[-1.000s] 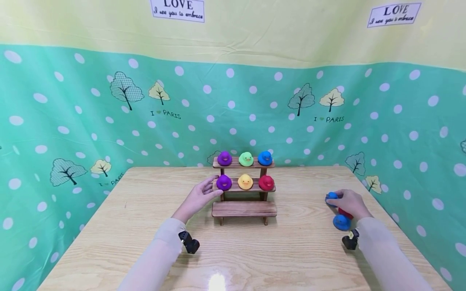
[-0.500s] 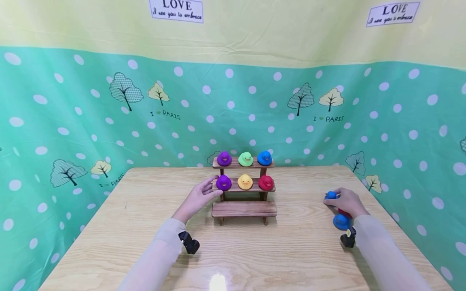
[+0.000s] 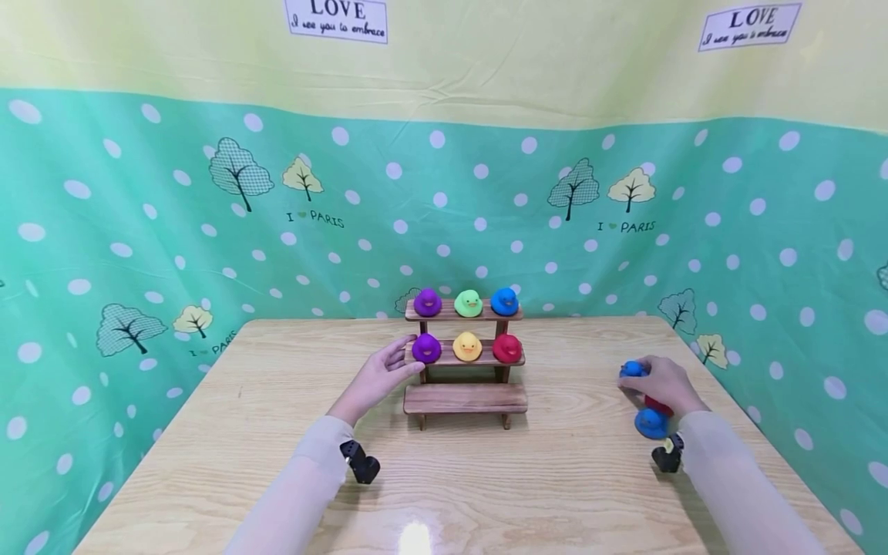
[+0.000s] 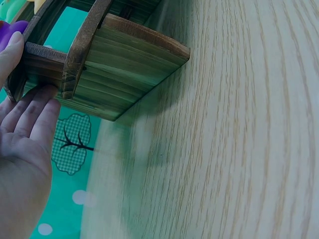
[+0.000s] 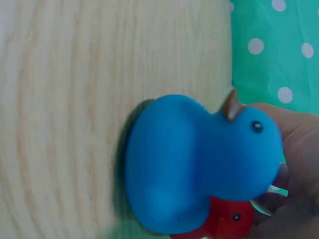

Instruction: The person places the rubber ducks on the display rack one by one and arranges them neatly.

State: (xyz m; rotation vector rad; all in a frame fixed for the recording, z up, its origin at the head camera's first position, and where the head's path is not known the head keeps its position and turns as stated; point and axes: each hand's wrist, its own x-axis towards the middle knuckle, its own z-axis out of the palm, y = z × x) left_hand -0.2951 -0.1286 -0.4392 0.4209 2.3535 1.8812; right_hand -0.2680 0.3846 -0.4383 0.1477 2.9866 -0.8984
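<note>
My left hand (image 3: 378, 378) holds the left end of the middle board of a wooden three-tier stand (image 3: 465, 398). In the left wrist view its thumb (image 4: 12, 50) lies by a purple rubber duck and its fingers (image 4: 42, 109) reach behind the wood. On the right, my right hand (image 3: 669, 383) pinches a blue rubber duck (image 3: 633, 370) between thumb and fingers. A red duck (image 3: 657, 406), partly covered by that hand, and another blue duck (image 3: 651, 423) sit close under it. This nearer blue duck (image 5: 199, 159) hides the pinched one in the right wrist view.
The top board carries a purple duck (image 3: 428, 302), a green duck (image 3: 469, 303) and a blue duck (image 3: 506, 301). On the middle board sit a purple duck (image 3: 426, 348), a yellow duck (image 3: 468, 347) and a red duck (image 3: 508, 349). A dotted curtain (image 3: 375, 231) hangs behind the table (image 3: 569, 493).
My right hand moves slightly left and then back right, and the blue duck at its fingertips shifts a little upward in the head view. The left hand stays in place.
</note>
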